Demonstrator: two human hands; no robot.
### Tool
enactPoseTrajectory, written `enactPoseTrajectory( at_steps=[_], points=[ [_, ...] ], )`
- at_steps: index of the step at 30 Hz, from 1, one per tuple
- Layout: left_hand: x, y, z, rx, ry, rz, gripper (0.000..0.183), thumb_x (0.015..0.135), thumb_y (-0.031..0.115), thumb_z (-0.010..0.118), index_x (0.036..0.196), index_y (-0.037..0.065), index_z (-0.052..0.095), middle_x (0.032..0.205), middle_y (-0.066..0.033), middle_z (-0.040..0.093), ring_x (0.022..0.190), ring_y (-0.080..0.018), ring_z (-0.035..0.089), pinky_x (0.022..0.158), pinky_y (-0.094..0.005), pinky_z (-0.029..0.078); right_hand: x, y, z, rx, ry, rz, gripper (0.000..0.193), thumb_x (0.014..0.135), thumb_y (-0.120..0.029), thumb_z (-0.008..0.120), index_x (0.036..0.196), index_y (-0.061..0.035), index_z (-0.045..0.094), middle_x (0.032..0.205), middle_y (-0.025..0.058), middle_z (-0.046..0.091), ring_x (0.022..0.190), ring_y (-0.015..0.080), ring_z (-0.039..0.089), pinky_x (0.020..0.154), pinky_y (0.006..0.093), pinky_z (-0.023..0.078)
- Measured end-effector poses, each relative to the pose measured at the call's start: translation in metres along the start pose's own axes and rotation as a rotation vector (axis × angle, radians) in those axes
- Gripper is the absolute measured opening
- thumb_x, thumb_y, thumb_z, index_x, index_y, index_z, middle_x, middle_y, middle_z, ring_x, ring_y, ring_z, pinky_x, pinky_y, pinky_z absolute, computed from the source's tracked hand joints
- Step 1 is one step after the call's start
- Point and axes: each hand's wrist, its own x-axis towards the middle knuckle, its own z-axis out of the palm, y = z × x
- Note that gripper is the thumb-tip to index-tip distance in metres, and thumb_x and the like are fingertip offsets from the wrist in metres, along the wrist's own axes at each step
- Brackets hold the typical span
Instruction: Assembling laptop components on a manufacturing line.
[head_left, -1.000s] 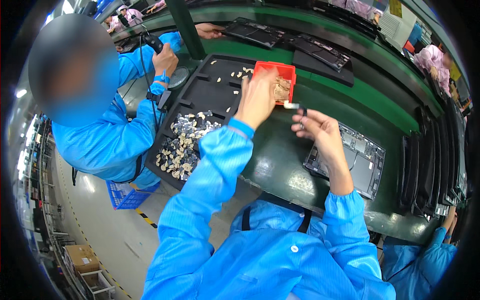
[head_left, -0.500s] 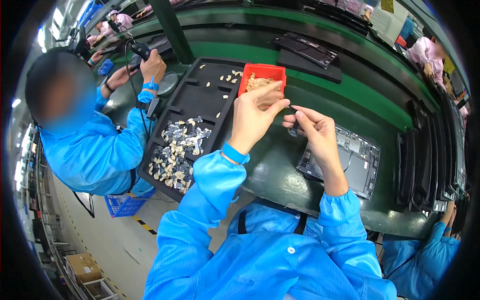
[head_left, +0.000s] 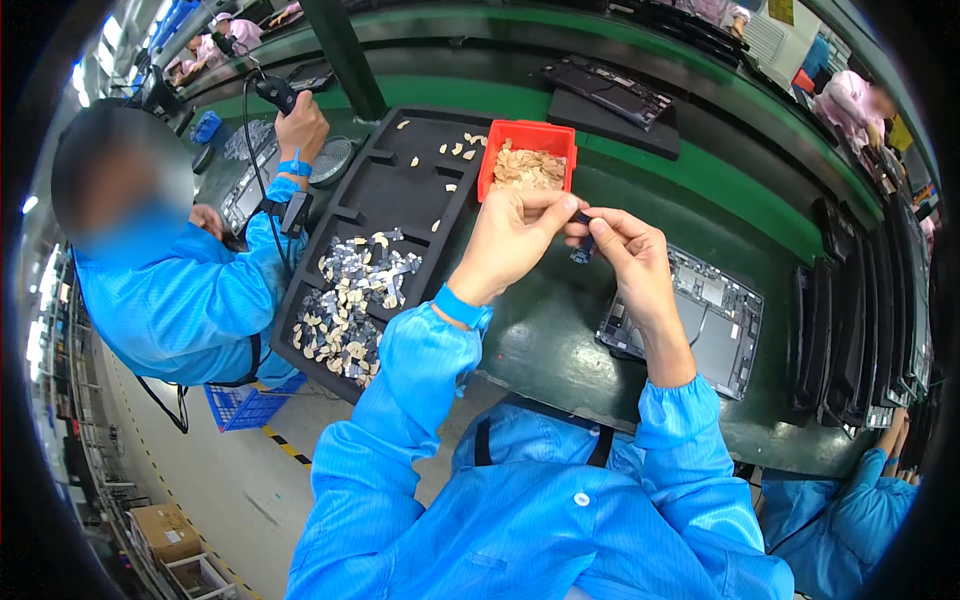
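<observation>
Hands [head_left: 575, 235] mid-frame | both hands' fingers [head_left: 560, 205] pinch small dark part [head_left: 582, 250] | part hangs between them, above table [head_left: 540, 340]

bin [head_left: 527, 150] behind hands — tray [head_left: 390, 190] left of it | open device [head_left: 700, 320] right

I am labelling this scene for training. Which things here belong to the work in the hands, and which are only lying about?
In the work:
- left hand and right hand, pinching a small dark part
- red bin of pale pieces
- opened device

Lying about:
- black tray with small parts
- dark panels farther back
</observation>
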Motion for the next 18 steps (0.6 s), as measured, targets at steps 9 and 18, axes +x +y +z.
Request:
enactPoseTrajectory(
  at_steps=[9, 18],
  points=[
    [0.039, 0.017, -0.014, 0.707, 0.328, 0.352, 0.025, 0.096, 0.014, 0.075, 0.115, -0.002, 0.078, 0.098, -0.0164, 0.081, 0.085, -0.0132, 0.076, 0.075, -0.0295, 0.058, 0.023, -0.013, 0.006, -0.114, 0.246, -0.147, 0.026, 0.107, -0.013, 0.063, 0.123, 0.0047, 0.072, 0.109, 0.0119, 0.079, 0.096, 0.0084, 0.070, 0.084, 0.0219, 0.052],
    [0.014, 0.031, 0.016, 0.529, 0.053, 0.309, 0.022, 0.099, 0.008, 0.072, 0.117, -0.003, 0.077, 0.101, -0.0134, 0.081, 0.090, -0.0160, 0.077, 0.080, -0.0302, 0.062, 0.015, -0.012, 0.002, -0.125, 0.174, -0.198, 0.027, 0.107, -0.014, 0.064, 0.127, 0.0004, 0.073, 0.106, 0.0067, 0.079, 0.087, 0.0051, 0.062, 0.078, 0.0218, 0.049]
  ],
)
